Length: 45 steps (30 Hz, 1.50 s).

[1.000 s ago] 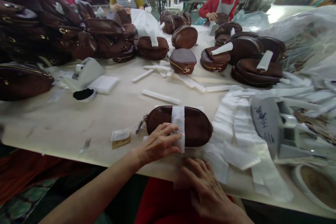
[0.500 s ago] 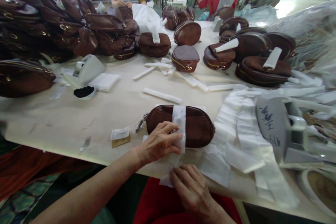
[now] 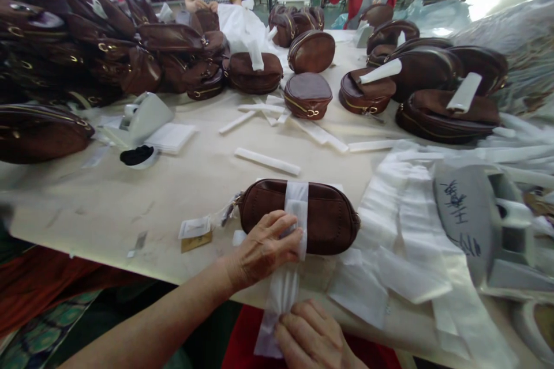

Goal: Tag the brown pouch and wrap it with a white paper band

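The right hand [image 3: 314,337] is now lower than a moment ago, past the table's [image 3: 208,167] near edge, its grip clamped on a translucent white strip [image 3: 283,288]. The left hand [image 3: 266,248] rests on the white band [image 3: 296,191] across the brown leather bag [image 3: 331,216], near that edge; whether its grip closes, I cannot tell.

On the desk [image 3: 197,176], a bag [image 3: 333,216] lies near the front edge, a band [image 3: 296,191] across its middle and the left hand [image 3: 266,245] on that band. A paper strip [image 3: 281,291] runs from there past the edge to the right hand [image 3: 314,331]. A tag [image 3: 195,235] lies left of the bag; to its right come paper sheets [image 3: 402,193], then a tape dispenser [image 3: 467,225]. Behind stand other bags [image 3: 308,97]; a heap of bags [image 3: 112,52] rises at left, behind a second dispenser [image 3: 149,121].
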Tool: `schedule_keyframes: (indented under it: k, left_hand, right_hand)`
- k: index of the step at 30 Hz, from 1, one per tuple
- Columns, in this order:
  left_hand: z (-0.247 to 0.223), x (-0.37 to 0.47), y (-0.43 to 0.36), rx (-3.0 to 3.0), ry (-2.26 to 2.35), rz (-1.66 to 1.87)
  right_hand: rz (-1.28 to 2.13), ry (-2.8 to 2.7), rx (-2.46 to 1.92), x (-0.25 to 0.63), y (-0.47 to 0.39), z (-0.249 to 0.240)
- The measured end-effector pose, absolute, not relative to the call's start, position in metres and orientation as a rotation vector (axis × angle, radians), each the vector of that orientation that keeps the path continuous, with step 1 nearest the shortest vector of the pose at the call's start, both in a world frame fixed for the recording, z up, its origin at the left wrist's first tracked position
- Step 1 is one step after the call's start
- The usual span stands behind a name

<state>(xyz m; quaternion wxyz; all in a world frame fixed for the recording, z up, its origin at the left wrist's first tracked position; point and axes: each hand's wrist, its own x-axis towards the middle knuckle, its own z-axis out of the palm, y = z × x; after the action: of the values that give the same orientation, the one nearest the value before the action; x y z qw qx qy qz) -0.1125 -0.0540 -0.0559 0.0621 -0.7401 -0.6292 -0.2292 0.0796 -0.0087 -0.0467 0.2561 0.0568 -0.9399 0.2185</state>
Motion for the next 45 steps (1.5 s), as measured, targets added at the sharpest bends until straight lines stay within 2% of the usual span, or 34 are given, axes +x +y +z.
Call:
schedule_keyframes:
  k: [5,10,18,26,32,40,45]
  left_hand:
    - [-0.062,-0.110,-0.059,-2.193,-1.852,-0.720]
    - [-0.064,-0.110,-0.059,-2.205,-1.790,-0.808]
    - [-0.067,-0.113,-0.058,-2.179,-1.711,-0.993]
    - [-0.069,-0.114,-0.069,-2.265,-1.917,-0.920]
    - [-0.079,-0.112,-0.075,-2.247,-1.720,-0.839]
    - [-0.074,-0.115,-0.087,-2.431,-1.853,-0.704]
    - [-0.067,-0.108,-0.082,-2.196,-1.924,-0.939]
  right_hand:
    - [0.600,-2.446,0.234,0.071,0.007,-0.033]
    - [0.760,-2.400,0.150,0.051,0.040,-0.015]
    - [0.974,-2.277,-0.094,0.015,0.070,-0.041]
    - [0.945,-2.358,0.077,0.026,0.055,-0.022]
    - [0.946,-2.410,0.121,0.034,0.054,-0.018]
    - [1.127,-2.315,0.041,0.023,0.067,-0.015]
    - [1.152,-2.290,0.029,0.019,0.072,-0.018]
